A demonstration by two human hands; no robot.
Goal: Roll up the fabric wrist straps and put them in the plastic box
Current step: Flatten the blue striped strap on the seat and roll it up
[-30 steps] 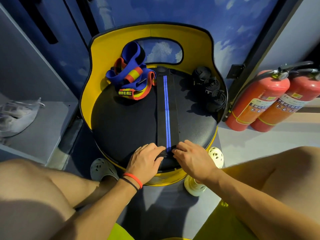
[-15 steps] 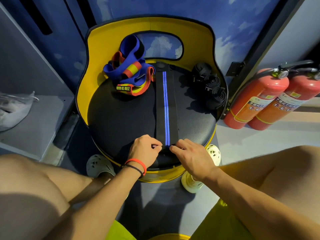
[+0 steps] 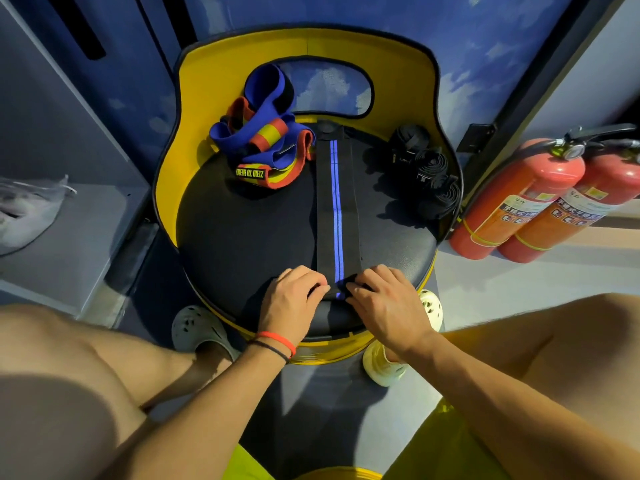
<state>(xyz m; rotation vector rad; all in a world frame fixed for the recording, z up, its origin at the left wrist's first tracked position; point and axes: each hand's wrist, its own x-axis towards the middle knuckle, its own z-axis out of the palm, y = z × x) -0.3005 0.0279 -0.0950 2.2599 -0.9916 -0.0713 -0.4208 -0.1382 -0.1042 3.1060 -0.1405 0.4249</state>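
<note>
Sky-painted wall (image 3: pixel 485 46) backs a yellow chair whose round black seat (image 3: pixel 242 237) serves as the work surface. At far left, a crumpled bag (image 3: pixel 27 209) lies on a grey shelf (image 3: pixel 69 254). On the seat's back left sits a loose heap of blue, red and yellow straps (image 3: pixel 263 147), not yet rolled.

At the near edge, the left hand (image 3: pixel 294 299) has its grip clenched on the near end of the black strap (image 3: pixel 336 209). A second ago those fingers lay flatter over the fabric; they have since curled in, and a small fold now stands between the two hands. That suggests the first turn of the roll is under way.

The strap lies flat down the middle of the seat. Its long axis runs straight away from the person, near end at the hands, far end pointing at the chair back, blue stripe uppermost.

The right hand (image 3: pixel 384 299) pinches the same end from the other side. Behind it, at the seat's back right, rest the rolled black straps (image 3: pixel 429 168), apparently finished. Two fire extinguishers (image 3: pixel 519 202) stand on the floor at right. No plastic box is in view, so packing looks some way off.
</note>
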